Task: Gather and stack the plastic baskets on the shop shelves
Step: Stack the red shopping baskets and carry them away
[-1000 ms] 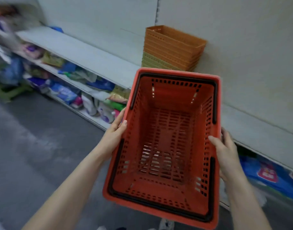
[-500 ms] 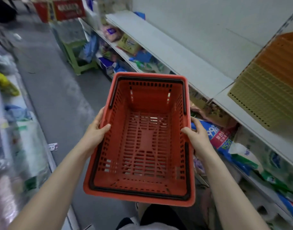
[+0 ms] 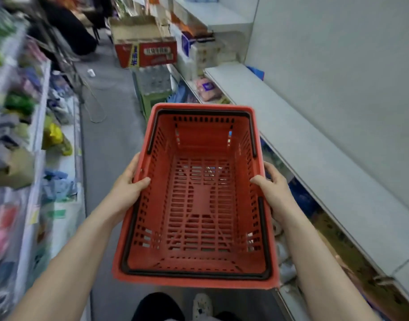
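I hold an empty red plastic shopping basket [image 3: 198, 205] with black folded handles level in front of me, over the aisle floor. My left hand [image 3: 127, 188] grips its left rim, thumb inside the basket. My right hand [image 3: 271, 188] grips the right rim in the same way. The stack of orange and green baskets seen earlier is out of view.
A bare white shelf [image 3: 303, 140] runs along the right, with packaged goods on the lower shelves. Down the aisle stand a red cardboard box [image 3: 147, 52] on a green stool [image 3: 152, 93]. The left shelves [image 3: 25, 135] hold blurred goods. A cord [image 3: 94, 100] lies on the grey floor.
The view has swung left along the aisle, away from the shelf. The stacked baskets have left the frame on the right. Both hands keep their grip on the red basket.
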`<state>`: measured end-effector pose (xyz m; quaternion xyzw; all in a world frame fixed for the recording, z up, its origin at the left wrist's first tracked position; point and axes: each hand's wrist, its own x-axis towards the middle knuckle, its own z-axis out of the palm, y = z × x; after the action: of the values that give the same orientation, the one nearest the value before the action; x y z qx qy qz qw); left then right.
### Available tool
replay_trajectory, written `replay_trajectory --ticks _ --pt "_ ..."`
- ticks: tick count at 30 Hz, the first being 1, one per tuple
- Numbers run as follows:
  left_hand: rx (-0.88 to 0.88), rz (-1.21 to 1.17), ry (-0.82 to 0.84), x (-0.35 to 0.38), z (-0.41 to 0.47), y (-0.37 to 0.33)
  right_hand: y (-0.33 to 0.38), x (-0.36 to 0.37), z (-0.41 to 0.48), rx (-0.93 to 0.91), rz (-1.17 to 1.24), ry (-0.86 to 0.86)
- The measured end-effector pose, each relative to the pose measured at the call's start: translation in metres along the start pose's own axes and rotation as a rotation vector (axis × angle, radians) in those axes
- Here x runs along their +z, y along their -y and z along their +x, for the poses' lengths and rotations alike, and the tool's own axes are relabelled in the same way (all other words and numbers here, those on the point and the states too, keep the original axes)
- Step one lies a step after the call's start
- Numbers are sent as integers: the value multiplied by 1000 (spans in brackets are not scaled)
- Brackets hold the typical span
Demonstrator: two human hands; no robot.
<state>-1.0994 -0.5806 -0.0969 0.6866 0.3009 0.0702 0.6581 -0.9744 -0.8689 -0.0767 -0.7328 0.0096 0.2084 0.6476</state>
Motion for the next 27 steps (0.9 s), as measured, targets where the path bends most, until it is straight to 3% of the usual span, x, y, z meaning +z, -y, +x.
replay_trajectory --ticks 7,16,27 --pt "86 15 48 -16 154 -73 68 43 145 -54 -11 -33" --pt "155 113 293 -18 363 -168 145 87 285 -81 46 -213" --pt "241 151 555 88 532 -247 207 15 454 -76 15 -387"
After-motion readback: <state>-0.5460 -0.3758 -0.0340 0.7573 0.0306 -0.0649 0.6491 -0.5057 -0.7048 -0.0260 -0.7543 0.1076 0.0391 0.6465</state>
